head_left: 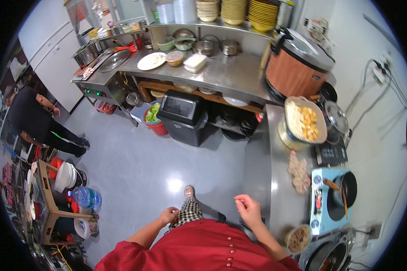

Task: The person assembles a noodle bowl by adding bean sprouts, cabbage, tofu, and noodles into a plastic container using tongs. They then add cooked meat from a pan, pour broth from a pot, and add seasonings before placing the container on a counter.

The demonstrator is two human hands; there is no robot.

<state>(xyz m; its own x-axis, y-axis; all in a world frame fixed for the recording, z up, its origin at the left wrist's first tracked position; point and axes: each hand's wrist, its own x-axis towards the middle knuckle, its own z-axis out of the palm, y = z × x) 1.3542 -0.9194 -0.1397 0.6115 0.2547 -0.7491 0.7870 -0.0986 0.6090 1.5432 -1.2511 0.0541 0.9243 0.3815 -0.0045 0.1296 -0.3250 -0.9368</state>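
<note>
My left hand hangs beside my checked trouser leg, its fingers loosely bent and a little apart. It holds nothing that I can see. My right hand is raised over the floor, near the edge of the steel counter on the right. Its fingers curl in toward the thumb, with nothing visible in them. Closest to it on that counter are a tub of brown food, a pale cloth-like piece and a light blue portable stove with a small dark pan.
A black bin and a red bucket of greens stand before the back counter. A large cooker and a food tub occupy the right corner. On the left are a co-worker, a wooden shelf and a water jug.
</note>
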